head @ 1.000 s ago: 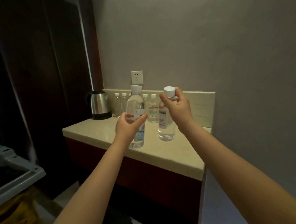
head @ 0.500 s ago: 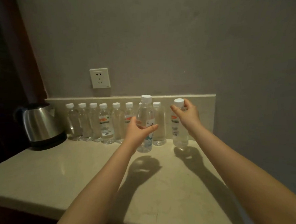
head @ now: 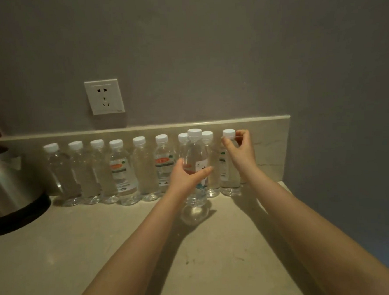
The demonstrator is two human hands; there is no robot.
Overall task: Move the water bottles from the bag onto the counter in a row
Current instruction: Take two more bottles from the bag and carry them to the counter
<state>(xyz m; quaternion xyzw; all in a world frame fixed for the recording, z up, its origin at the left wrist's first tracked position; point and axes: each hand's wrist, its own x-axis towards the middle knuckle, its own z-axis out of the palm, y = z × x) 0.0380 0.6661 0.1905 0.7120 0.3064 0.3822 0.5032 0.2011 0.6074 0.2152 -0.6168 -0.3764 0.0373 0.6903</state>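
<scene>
Plastic end bottle now stands on the counter, right hand pinching its cap; left hand grips the tall bottle just beside.

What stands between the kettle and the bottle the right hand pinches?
Head view: eight capped water bottles in a row along the back ledge, and the left hand holds a ninth bottle just in front of them.

Single head-worn view, forward and down, close over the counter toward the wall.
</scene>
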